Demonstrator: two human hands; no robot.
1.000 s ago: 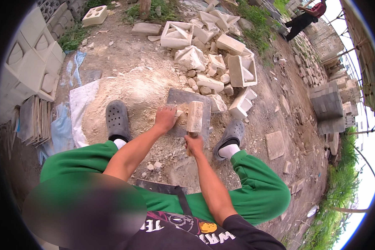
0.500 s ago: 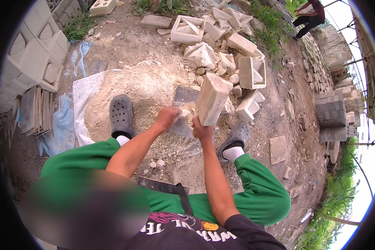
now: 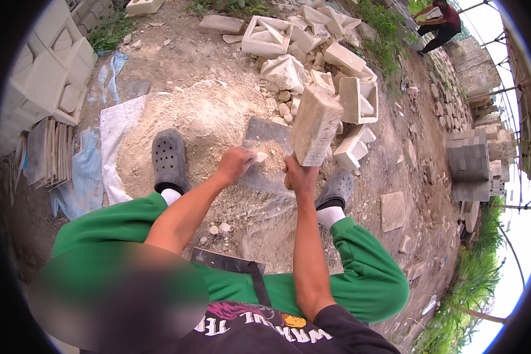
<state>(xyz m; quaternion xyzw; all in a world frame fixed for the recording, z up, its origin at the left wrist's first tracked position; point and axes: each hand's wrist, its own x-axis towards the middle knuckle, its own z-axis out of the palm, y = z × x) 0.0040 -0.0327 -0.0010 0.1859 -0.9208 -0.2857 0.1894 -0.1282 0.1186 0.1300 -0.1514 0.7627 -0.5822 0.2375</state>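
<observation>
My right hand (image 3: pixel 301 176) is closed round the handle of a big wooden mallet (image 3: pixel 317 127), its blocky head raised above the ground between my feet. A stub of the handle pokes out below the fist. Closed as well, my left hand (image 3: pixel 236 165) pinches a small pale stone piece (image 3: pixel 260 157) over a flat dark slab (image 3: pixel 258 177). Crushed crumbs (image 3: pixel 271 152) lie on the slab, just right of that piece. The mallet head hides part of the slab and some rubble behind it.
A heap of pale crushed grit (image 3: pixel 189 115) spreads over a white sheet (image 3: pixel 115 124). Broken moulded blocks (image 3: pixel 283 74) pile up beyond the slab. Stacked blocks (image 3: pixel 47 65) stand at left, grey bricks (image 3: pixel 469 153) at right. Another person (image 3: pixel 439 26) bends at the far right.
My right hand and the mallet have shifted up and to the right, uncovering crumbs on the slab. My left hand stays nearly in place with the stone piece. The far person leans lower.
</observation>
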